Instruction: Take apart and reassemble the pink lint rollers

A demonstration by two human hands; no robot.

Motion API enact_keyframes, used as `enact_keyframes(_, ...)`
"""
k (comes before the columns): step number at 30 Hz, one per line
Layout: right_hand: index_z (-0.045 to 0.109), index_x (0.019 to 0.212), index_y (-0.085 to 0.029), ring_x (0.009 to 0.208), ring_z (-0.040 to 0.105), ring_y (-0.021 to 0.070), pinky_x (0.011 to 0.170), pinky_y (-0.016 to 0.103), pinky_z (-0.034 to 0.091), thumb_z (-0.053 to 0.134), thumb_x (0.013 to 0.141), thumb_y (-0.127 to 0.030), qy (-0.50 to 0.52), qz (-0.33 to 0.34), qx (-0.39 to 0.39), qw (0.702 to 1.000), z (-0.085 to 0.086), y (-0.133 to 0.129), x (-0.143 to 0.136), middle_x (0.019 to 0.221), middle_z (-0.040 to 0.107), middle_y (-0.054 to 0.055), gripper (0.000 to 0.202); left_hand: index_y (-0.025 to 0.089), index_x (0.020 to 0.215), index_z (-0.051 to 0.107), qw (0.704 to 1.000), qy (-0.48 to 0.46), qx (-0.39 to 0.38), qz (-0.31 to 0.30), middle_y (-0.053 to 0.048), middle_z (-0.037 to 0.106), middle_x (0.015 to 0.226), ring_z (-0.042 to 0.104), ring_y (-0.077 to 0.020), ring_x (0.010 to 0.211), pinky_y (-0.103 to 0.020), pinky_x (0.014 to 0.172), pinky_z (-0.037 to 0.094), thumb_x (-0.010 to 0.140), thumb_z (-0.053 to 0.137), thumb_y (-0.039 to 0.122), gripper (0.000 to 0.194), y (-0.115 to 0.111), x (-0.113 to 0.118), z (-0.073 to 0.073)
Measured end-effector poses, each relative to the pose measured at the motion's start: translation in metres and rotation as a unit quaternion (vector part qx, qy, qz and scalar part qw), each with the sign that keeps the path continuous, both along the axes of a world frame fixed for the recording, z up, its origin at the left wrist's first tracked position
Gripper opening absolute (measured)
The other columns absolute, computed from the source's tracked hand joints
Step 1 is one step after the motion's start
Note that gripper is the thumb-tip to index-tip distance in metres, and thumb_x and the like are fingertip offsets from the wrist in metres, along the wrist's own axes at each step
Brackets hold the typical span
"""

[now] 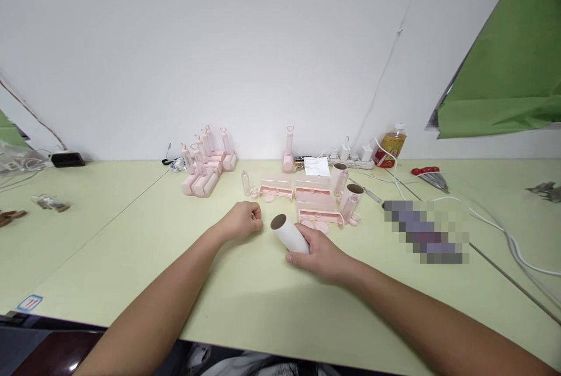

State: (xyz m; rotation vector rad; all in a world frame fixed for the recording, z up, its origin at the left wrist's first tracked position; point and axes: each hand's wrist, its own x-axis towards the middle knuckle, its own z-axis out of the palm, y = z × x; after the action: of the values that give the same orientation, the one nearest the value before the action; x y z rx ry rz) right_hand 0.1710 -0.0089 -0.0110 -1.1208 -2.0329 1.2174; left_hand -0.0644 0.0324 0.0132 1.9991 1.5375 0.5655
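My right hand (322,253) is wrapped round a white lint roller refill (293,237), tilted so that its brown cardboard core faces up and left. To its left, my left hand (243,221) is closed just above the table, fingers curled in; whether anything is inside is hidden. Beyond my hands lie pink plastic roller cases (319,216) with clear covers, opened out. Round pink end caps (321,227) lie by the nearest one. Two more white rolls (353,192) stand at the right, with clear pink handles (349,208) beside them. Another handle (246,183) stands at the left.
Several assembled pink lint rollers (204,180) are grouped at the back left, and one more (288,154) stands by the wall. A power strip (357,162), white cables, a drink bottle (391,146) and a red-handled tool (429,176) occupy the right. A blurred-out object (425,233) lies nearby.
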Motion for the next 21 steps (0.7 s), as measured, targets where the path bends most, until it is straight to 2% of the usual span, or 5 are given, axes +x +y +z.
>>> enact_keyframes(7,0.055,0.093,-0.02,0.073,0.05,0.0166,0.065,0.027,0.038,0.067,0.073,-0.034,0.001,0.003,-0.001,1.0,0.001,-0.001,0.0,0.083,0.054,0.0,0.027,0.017,0.069,0.058,1.0,-0.013,-0.015,-0.008,0.002,0.057,0.064,0.047,-0.0117,0.057,-0.023,0.051,0.035,0.066,0.063,0.029,0.013,0.002,-0.003,0.0)
enact_keyframes(11,0.056,0.094,-0.02,0.073,0.05,0.0165,0.065,0.027,0.038,0.067,0.073,-0.034,-0.001,0.002,-0.002,1.0,0.002,-0.001,0.0,0.083,0.054,0.0,0.027,0.017,0.066,0.057,0.999,0.026,-0.037,0.013,0.002,0.055,0.06,0.047,-0.0118,0.054,-0.023,0.05,0.033,0.066,0.064,0.03,0.015,0.0,-0.002,0.004)
enact_keyframes(17,0.057,0.096,-0.021,0.074,0.05,0.0165,0.066,0.028,0.039,0.067,0.073,-0.033,0.002,0.0,-0.01,1.0,0.001,0.0,0.0,0.085,0.055,0.0,0.028,0.018,0.066,0.059,0.992,0.125,0.001,0.0,-0.001,0.06,0.067,0.051,-0.0144,0.057,-0.025,0.052,0.031,0.065,0.063,0.025,0.008,-0.005,0.0,0.012)
enact_keyframes(21,0.057,0.096,-0.02,0.074,0.05,0.0167,0.067,0.028,0.039,0.067,0.073,-0.034,-0.006,0.001,-0.004,1.0,0.002,-0.001,0.0,0.085,0.055,0.0,0.029,0.019,0.072,0.06,0.99,0.14,0.031,0.009,-0.003,0.062,0.073,0.053,-0.0156,0.06,-0.026,0.054,0.032,0.067,0.06,0.024,0.007,-0.006,0.001,0.01)
